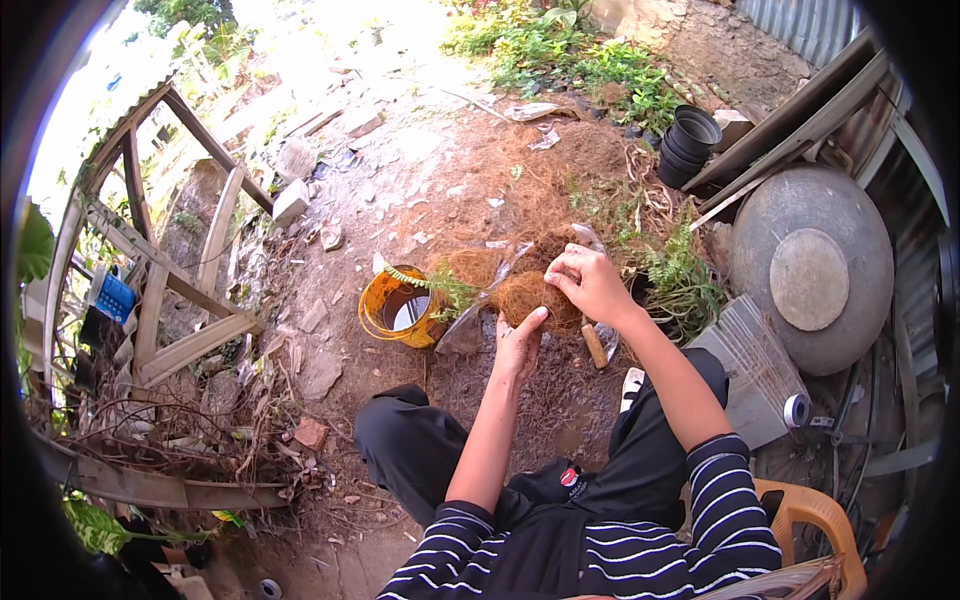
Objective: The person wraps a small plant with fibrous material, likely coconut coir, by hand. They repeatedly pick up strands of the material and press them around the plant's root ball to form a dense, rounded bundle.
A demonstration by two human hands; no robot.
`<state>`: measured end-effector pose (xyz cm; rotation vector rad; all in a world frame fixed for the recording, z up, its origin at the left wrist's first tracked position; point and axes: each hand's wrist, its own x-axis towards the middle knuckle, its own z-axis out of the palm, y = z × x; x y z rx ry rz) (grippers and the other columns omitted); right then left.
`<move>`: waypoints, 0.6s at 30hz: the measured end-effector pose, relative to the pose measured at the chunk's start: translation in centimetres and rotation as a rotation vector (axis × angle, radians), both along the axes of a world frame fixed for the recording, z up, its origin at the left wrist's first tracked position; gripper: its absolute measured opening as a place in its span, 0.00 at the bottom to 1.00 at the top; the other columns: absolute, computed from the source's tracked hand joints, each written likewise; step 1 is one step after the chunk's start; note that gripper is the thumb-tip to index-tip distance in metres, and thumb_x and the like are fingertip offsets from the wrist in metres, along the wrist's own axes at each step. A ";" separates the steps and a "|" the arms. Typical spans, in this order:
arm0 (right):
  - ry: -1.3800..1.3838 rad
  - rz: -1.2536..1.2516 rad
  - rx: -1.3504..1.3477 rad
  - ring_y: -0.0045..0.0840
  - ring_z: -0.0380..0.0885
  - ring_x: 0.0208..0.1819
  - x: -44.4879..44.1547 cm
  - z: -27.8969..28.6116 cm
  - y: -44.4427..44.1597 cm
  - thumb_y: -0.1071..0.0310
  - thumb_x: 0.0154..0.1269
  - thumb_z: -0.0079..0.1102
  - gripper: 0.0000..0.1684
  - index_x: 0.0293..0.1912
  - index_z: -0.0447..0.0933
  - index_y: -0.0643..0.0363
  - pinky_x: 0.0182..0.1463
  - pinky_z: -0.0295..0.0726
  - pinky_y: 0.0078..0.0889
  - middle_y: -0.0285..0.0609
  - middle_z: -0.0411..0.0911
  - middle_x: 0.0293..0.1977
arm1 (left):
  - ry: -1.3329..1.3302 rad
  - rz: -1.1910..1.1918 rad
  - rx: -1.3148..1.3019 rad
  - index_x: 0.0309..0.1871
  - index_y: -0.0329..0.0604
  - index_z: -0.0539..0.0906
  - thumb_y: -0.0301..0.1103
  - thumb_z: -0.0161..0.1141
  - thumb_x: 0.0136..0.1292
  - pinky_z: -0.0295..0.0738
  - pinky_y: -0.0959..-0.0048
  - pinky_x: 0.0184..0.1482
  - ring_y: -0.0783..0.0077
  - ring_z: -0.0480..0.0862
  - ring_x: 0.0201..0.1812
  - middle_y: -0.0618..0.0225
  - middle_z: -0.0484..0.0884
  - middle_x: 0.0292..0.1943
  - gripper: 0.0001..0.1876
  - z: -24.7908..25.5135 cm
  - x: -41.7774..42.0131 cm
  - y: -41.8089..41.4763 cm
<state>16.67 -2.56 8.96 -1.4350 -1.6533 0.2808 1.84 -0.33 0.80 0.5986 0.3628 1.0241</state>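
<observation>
My left hand (pixel 519 341) supports a rounded clump of brown coconut fibre (pixel 523 298) from below, its thumb against the near side. My right hand (pixel 589 281) is at the clump's upper right, thumb and forefinger pinched together; whether a thin strand is between them is too small to tell. A wooden handle (pixel 594 345) sticks out just below the clump, its other end hidden. A yellow bucket (pixel 401 307) with dark contents stands to the left, and a fern frond (pixel 450 289) leans over its rim. Clear plastic sheeting (pixel 461 334) lies beside the clump.
Loose fibre (pixel 540 180) covers the soil ahead. Stacked black plant pots (pixel 686 146), a large round grey vessel (pixel 814 266) and a flat grey board (pixel 754 375) stand at right. A wooden frame (pixel 169 274) is at left. An orange plastic chair (pixel 814 517) shows at lower right.
</observation>
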 end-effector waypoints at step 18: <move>1.015 0.119 -0.696 0.11 0.71 0.20 -0.3 -10.6 1.7 0.73 0.62 0.54 0.04 0.35 0.78 0.59 0.23 0.68 0.16 0.30 0.76 0.24 | -0.081 0.148 -0.228 0.56 0.50 0.69 0.33 0.62 0.60 0.74 0.69 0.49 0.71 0.78 0.48 0.71 0.77 0.47 0.21 -2.1 -0.3 1.6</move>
